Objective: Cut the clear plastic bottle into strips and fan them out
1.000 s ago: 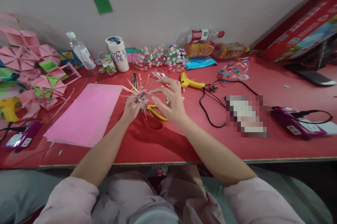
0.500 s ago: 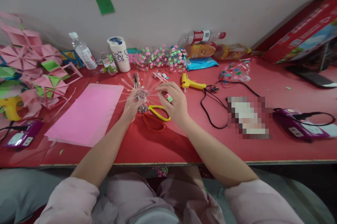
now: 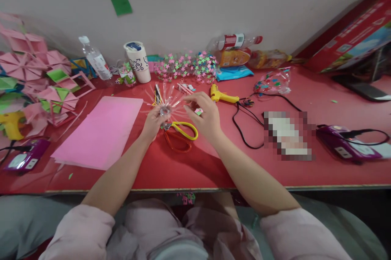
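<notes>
My left hand (image 3: 153, 123) is closed around a clear plastic bottle piece (image 3: 165, 110) cut into many thin strips, which fan out around its ring-shaped middle. My right hand (image 3: 204, 114), fingers curled, pinches at the strip ends on the right side; the see-through strip there is hard to make out. Small green and pink star shapes (image 3: 198, 111) show in the gap between thumb and fingers; whether they lie in the palm or behind it I cannot tell. Under the bottle piece lie scissors (image 3: 185, 130) with one yellow and one red handle, their blades partly hidden.
Pink paper sheets (image 3: 100, 134) lie to the left, beside folded paper shapes (image 3: 27, 64). A yellow glue gun (image 3: 224, 96) with a black cord lies right of my hands. Star-covered plastic pieces (image 3: 185, 68), a tumbler (image 3: 139, 62) and bottles (image 3: 96, 60) line the wall. Purple power strips (image 3: 345, 144) sit at both sides.
My right hand has shifted slightly to the right. The strips have turned a little in my left hand, which stays in about the same place.
</notes>
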The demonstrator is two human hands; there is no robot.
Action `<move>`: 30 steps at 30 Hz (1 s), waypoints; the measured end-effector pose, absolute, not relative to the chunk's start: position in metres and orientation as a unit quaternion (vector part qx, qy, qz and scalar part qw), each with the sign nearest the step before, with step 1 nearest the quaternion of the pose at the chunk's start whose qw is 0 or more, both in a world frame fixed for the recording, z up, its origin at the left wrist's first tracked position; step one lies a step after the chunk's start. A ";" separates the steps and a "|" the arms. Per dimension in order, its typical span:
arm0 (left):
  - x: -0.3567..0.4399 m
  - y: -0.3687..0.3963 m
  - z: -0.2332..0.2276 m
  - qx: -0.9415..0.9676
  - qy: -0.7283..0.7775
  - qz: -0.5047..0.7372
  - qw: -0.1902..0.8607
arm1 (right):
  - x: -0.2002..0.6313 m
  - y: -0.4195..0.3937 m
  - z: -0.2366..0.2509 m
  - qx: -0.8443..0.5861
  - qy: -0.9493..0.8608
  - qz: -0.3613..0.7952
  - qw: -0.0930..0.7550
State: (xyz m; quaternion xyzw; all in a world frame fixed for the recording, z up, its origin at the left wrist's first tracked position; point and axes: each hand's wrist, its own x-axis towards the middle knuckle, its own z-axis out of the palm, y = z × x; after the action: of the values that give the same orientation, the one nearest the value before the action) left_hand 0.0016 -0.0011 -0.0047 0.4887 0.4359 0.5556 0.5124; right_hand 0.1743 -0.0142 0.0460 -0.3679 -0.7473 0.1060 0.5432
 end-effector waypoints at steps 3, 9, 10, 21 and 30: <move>0.002 -0.002 -0.004 0.494 0.428 0.548 0.521 | 0.172 -0.016 0.046 -0.353 -0.757 0.112 0.538; 0.002 -0.003 -0.001 0.501 0.404 0.531 0.551 | 0.172 -0.018 0.047 -0.338 -0.765 0.138 0.531; 0.002 -0.003 -0.002 0.501 0.400 0.531 0.555 | 0.172 -0.018 0.046 -0.338 -0.766 0.142 0.528; 0.002 -0.003 -0.005 0.498 0.404 0.528 0.557 | 0.166 -0.020 0.039 -0.357 -0.761 0.133 0.526; 0.001 -0.003 -0.004 0.487 0.408 0.536 0.556 | 0.166 -0.018 0.043 -0.328 -0.775 0.104 0.530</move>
State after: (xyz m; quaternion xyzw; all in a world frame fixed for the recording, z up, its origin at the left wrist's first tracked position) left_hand 0.0011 -0.0027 -0.0039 0.4869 0.4076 0.5365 0.5559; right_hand 0.1659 -0.0181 0.0425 -0.3278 -0.7750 0.1037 0.5303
